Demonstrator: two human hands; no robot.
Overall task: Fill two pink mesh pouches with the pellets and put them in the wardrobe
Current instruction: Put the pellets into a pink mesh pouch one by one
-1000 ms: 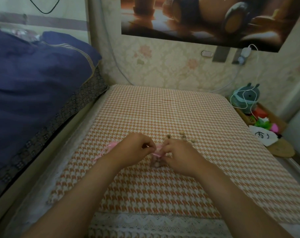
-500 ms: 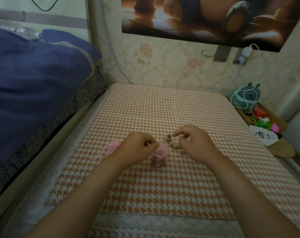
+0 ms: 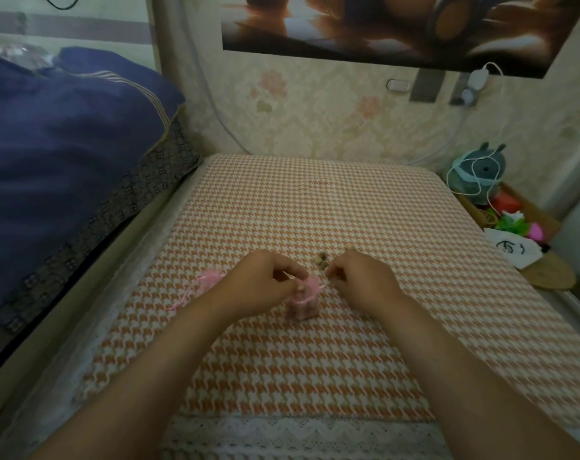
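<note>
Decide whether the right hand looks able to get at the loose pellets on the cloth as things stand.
Probably yes. The right hand sits right beside the loose pellets, nothing between them. The left hand pinches the pink pouch nearer the person, clear of that path.

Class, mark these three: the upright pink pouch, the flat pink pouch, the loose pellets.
upright pink pouch (image 3: 302, 305): head view, its bulging lower body.
flat pink pouch (image 3: 210, 279): head view, its crumpled mesh.
loose pellets (image 3: 322, 258): head view, middle of the heap.

two pink mesh pouches (image 3: 303, 298) (image 3: 209, 280), about four loose pellets (image 3: 321, 259), two hands (image 3: 265, 282) (image 3: 363, 282)
</note>
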